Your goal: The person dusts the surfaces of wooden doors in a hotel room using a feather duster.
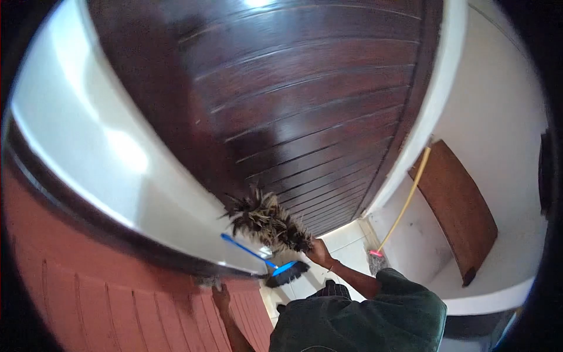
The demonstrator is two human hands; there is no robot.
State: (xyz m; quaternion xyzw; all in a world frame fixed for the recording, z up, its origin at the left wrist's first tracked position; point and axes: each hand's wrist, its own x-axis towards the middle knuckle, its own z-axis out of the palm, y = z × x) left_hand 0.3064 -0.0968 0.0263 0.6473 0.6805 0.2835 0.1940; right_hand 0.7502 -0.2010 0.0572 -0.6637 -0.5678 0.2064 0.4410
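My right hand [320, 253] is closed round the handle end of a feather duster [268, 220]. Its brown and cream feathers point up and left, close to the lower part of a dark wooden slatted door [316, 111]. Lower left, my left hand [221, 297] is at a red grooved surface [152, 311], below a dark edge. A small greyish thing [206, 281] shows at its fingertips; I cannot make out what it is. Between the hands, a blue-handled broom [285, 272] with black bristles is near the pale wall.
At right, a mop [377, 258] with a yellow pole and grey head leans upright by the door frame [434, 111]. A brown wooden board [454, 205] leans against the white wall. White floor tiles [343, 237] lie below the door. A pale curved wall [129, 146] rises at left.
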